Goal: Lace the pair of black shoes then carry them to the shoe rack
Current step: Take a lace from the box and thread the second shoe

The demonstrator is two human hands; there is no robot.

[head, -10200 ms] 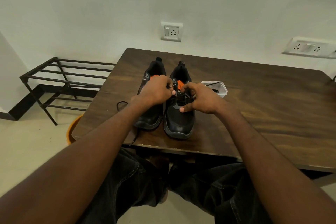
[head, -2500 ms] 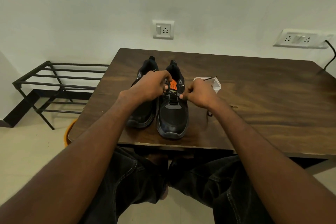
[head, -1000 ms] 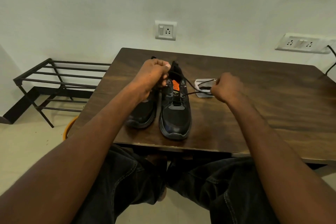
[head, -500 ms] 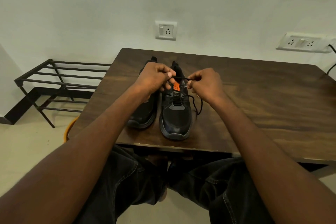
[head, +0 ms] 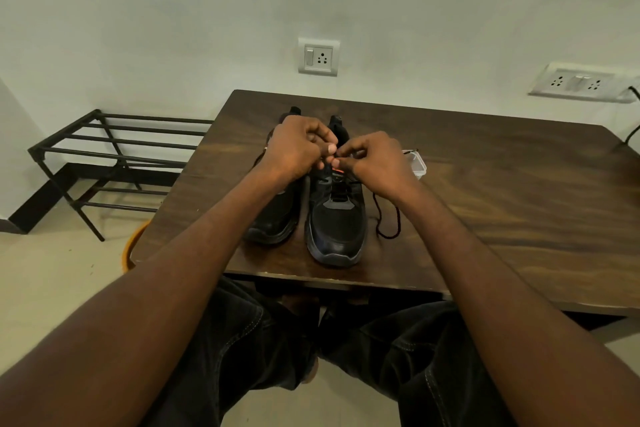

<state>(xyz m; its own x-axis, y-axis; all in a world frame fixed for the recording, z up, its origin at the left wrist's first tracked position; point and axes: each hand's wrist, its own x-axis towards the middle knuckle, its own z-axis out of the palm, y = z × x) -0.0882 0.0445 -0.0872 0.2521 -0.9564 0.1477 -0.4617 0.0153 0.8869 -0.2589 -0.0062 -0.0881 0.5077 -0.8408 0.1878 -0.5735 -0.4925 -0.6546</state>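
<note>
Two black shoes stand side by side on the dark wooden table point(head: 502, 204), toes toward me. The right shoe point(head: 336, 222) shows an orange tongue patch; the left shoe point(head: 273, 215) is partly hidden under my left forearm. My left hand point(head: 298, 149) and my right hand point(head: 374, 163) meet above the right shoe's tongue, fingertips pinching its black lace point(head: 388, 218). A loose loop of that lace hangs down onto the table to the right of the shoe. The black metal shoe rack point(head: 114, 156) stands on the floor left of the table.
A small clear plastic box point(head: 417, 165) sits on the table behind my right hand. An orange round object point(head: 133, 246) pokes out on the floor under the table's left corner. Wall sockets are mounted behind the table, with a cable at the far right.
A second ago my hands were pulled apart with the lace stretched between them. They have come back together over the right shoe's tongue, and the lace now hangs slack on the right.
</note>
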